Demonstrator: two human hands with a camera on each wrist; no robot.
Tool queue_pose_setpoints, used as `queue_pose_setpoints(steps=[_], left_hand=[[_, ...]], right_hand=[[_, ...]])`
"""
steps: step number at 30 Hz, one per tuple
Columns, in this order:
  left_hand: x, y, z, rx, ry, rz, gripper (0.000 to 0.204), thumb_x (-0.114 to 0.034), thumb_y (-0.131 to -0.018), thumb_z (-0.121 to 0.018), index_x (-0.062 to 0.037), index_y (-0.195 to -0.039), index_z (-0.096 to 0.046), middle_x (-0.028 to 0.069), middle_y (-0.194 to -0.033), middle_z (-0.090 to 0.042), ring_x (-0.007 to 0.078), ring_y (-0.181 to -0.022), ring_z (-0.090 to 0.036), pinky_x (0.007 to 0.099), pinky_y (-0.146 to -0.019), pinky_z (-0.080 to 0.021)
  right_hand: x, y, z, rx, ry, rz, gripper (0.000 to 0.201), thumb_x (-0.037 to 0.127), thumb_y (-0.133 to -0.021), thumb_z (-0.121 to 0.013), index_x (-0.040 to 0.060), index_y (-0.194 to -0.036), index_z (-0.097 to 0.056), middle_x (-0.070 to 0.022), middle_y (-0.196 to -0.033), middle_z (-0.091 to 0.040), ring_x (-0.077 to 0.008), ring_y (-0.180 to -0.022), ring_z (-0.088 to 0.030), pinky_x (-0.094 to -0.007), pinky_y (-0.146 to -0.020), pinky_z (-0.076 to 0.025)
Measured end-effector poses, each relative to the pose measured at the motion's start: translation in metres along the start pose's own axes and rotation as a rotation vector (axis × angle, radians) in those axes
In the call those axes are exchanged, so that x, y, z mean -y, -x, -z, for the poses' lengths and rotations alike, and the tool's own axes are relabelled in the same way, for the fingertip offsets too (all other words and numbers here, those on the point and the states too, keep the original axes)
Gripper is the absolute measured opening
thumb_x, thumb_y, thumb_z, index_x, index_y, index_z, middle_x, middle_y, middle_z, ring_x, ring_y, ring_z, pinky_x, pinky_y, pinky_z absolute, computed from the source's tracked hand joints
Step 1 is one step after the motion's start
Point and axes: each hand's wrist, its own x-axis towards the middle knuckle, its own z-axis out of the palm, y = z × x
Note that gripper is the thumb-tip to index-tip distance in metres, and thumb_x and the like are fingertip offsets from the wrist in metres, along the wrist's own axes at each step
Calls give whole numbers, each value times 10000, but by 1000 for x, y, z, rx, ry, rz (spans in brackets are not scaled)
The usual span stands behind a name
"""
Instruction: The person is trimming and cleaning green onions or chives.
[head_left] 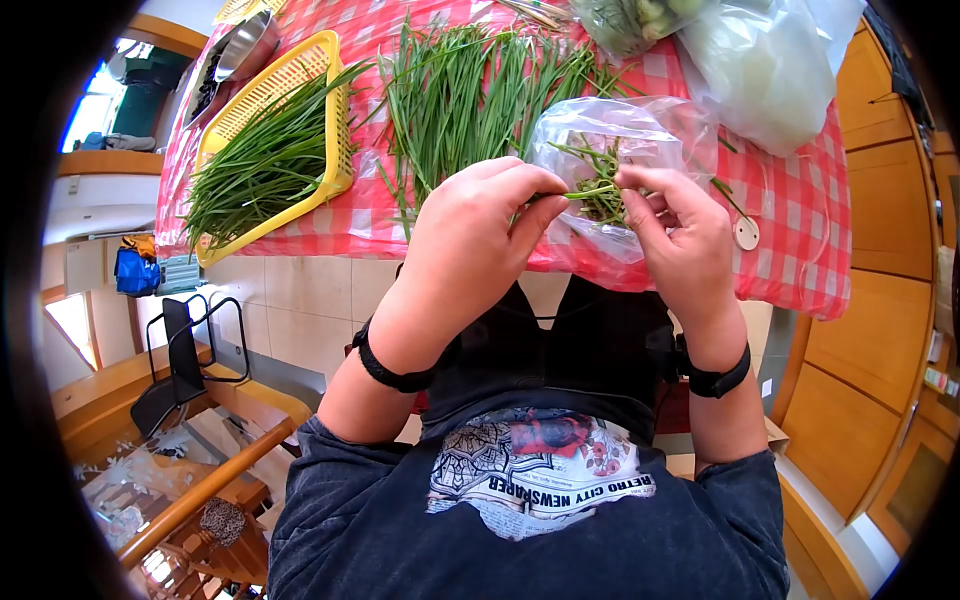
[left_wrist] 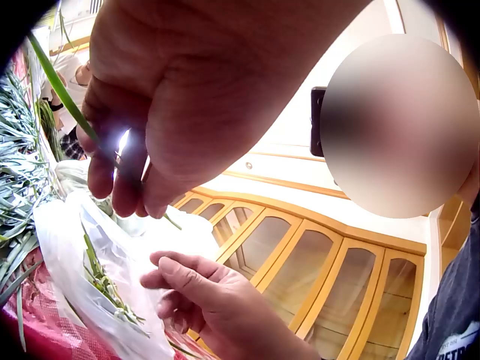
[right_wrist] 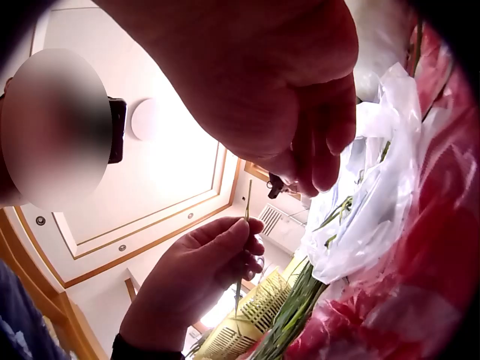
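Observation:
The left hand (head_left: 485, 215) pinches a thin green stalk (left_wrist: 67, 97) between thumb and fingers, its end pointing toward the right hand. Close beside it, the right hand (head_left: 685, 225) has thumb and fingertips bent near each other over the clear plastic bag (head_left: 655, 140); whether something thin is between them cannot be told. Green and yellowish scraps (head_left: 600, 200) lie in the bag, below and between the hands. Behind the left hand, long green stalks (head_left: 450, 100) are spread on the checked cloth.
A yellow basket (head_left: 333, 120) of green stalks stands at the left, a metal bowl (head_left: 248, 45) behind it. Filled plastic bags (head_left: 765, 80) sit at the back right. A round pale disc (head_left: 746, 233) lies near the cloth's (head_left: 800, 210) right side.

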Motion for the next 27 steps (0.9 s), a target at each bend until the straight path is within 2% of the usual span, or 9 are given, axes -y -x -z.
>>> queue_pose_setpoints(steps=[2, 4, 8, 10, 14, 20, 23, 25, 27], left_hand=[[-1, 0, 0, -3, -4, 1, 109, -80, -943, -750, -12, -1030, -750, 142, -901, -719, 322, -827, -709, 388, -739, -544], [-2, 0, 1, -7, -9, 1, 109, -78, -943, -750, -12, -1028, -751, 142, -896, -716, 321, -824, -708, 389, -735, -543], [-1, 1, 1, -10, -7, 4, 110, -75, -941, -749, -7, -1027, -750, 145, -899, -720, 319, -825, -709, 383, -733, -544], [-1, 1, 2, -12, -17, 4, 110, -75, -941, -749, -6, -1026, -749, 146, -900, -722, 317, -826, -710, 380, -735, -545], [-3, 2, 5, -37, -17, 8, 110, -78, -939, -752, 0, -1017, -746, 147, -899, -726, 308, -832, -715, 375, -740, -549], [-3, 2, 7, -44, 0, 16, 111, -81, -934, -758, 0, -1008, -745, 148, -896, -726, 309, -826, -714, 377, -738, -550], [-1, 3, 6, -48, -4, 11, 108, -81, -933, -758, 0, -1005, -745, 149, -892, -724, 311, -821, -712, 379, -734, -548], [-1, 3, 6, -53, 1, 10, 106, -80, -934, -757, -1, -1003, -745, 149, -891, -722, 313, -819, -711, 379, -731, -547], [-1, 4, 6, -52, -4, 5, 105, -79, -934, -756, -2, -1004, -744, 148, -888, -720, 316, -815, -708, 380, -727, -545]], right_hand=[[-2, 2, 3, 23, 26, 22, 195, 40, -953, -753, -13, -1141, -761, -110, -890, -779, -141, -772, -704, -278, -701, -556], [1, 5, 6, 159, -125, -229, 262, 58, -1008, -695, -41, -1251, -714, -111, -966, -800, -104, -765, -696, -257, -693, -554], [3, 5, 3, 100, -322, -283, 280, 81, -1052, -634, -64, -1286, -685, -104, -971, -800, -73, -732, -676, -232, -674, -545], [-4, 3, 8, 197, -529, -419, 257, 89, -1062, -613, -58, -1252, -704, -95, -964, -802, -53, -680, -641, -217, -635, -523], [-3, 1, 11, 205, -529, -460, 230, 97, -1058, -635, -41, -1220, -721, -73, -941, -794, -37, -648, -596, -204, -599, -490], [-13, 2, 8, 137, -248, -345, 245, 139, -1053, -678, -49, -1198, -735, -1, -815, -699, -39, -665, -583, -213, -596, -440], [-3, -1, 7, 85, -446, -364, 242, 117, -1047, -671, -47, -1213, -737, 7, -809, -680, -30, -681, -571, -206, -599, -417], [-7, -1, 13, 155, -611, -466, 240, 102, -1043, -659, -38, -1220, -741, 23, -798, -664, -15, -672, -534, -198, -588, -397], [-8, -2, 16, 161, -584, -471, 237, 96, -1036, -663, -36, -1216, -743, 32, -781, -646, -11, -664, -512, -200, -580, -387]])
